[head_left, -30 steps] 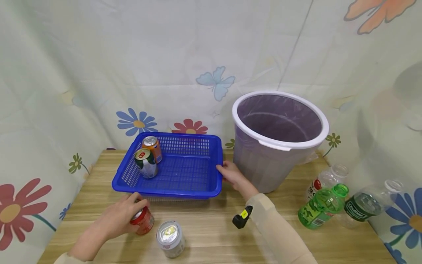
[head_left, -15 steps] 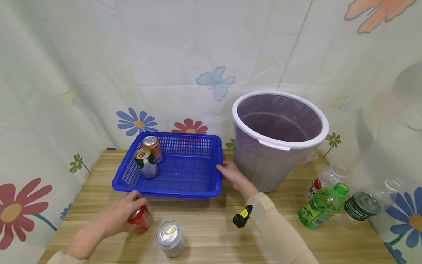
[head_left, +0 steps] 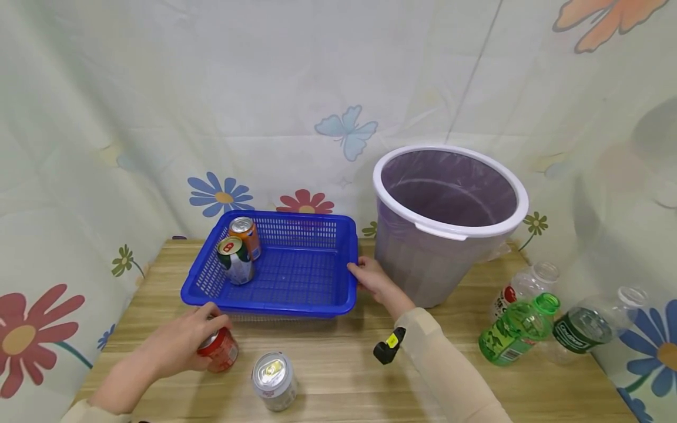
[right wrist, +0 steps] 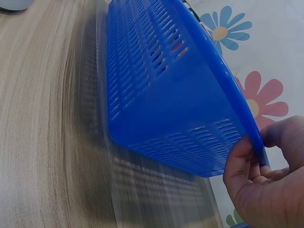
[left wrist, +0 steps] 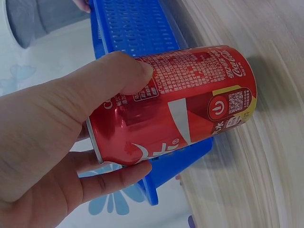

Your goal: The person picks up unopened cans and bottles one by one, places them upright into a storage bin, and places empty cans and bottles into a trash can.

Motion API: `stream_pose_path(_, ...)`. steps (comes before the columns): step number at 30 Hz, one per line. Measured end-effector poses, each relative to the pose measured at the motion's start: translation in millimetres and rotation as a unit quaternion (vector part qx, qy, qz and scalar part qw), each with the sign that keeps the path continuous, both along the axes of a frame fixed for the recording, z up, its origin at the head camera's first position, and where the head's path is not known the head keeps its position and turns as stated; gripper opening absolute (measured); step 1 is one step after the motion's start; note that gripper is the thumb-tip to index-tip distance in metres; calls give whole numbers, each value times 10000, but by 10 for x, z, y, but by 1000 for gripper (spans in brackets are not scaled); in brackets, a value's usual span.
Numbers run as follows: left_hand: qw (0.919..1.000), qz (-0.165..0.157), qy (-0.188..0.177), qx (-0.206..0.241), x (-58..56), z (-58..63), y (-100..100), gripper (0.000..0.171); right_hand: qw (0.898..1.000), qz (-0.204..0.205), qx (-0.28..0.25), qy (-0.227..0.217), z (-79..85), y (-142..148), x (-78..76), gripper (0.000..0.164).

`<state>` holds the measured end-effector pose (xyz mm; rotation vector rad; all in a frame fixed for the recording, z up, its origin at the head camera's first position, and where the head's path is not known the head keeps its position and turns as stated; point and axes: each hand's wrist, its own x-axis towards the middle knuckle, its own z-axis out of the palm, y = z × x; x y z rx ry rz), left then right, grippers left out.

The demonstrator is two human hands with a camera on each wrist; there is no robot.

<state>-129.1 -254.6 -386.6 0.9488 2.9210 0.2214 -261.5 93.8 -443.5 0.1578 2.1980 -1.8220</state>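
Note:
A red Coca-Cola can (left wrist: 190,99) is gripped near its top by my left hand (head_left: 182,341), thumb on one side and fingers on the other. In the head view it stands just in front of the blue plastic basket (head_left: 296,308). My right hand (head_left: 372,279) pinches the basket's right rim between thumb and curled fingers, as the right wrist view shows. Inside the basket at the left, a green-and-silver can (head_left: 235,264) and an orange can (head_left: 245,238) stand upright side by side. A whitish-silver can (head_left: 275,382) stands on the table to the right of the red can.
A large bin (head_left: 423,264) with a white rim and a clear liner stands right of the basket. On the table's right side are a green bottle (head_left: 515,332), a clear bottle with a dark green label (head_left: 582,329) and another clear bottle (head_left: 529,285). Patterned cloth hangs behind.
My left hand has shifted slightly left with the red can, which moved away from the silver can. My right hand and the basket have stayed in place.

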Motion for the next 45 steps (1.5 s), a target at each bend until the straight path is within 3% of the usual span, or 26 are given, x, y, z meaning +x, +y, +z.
stream_pose_path(9,9997,212,-28,-93,21,52,-51,54,10000,27,46,9,-9,1,-11,30)
stream_pose_path(23,9993,224,85,-272,26,200,-139,57,10000,22,71,4,-5,3,-20,31)
stream_pose_path(45,9976,20,438,-527,-31,483,-194,58,10000,-19,-7,60,5,-1,-2,28)
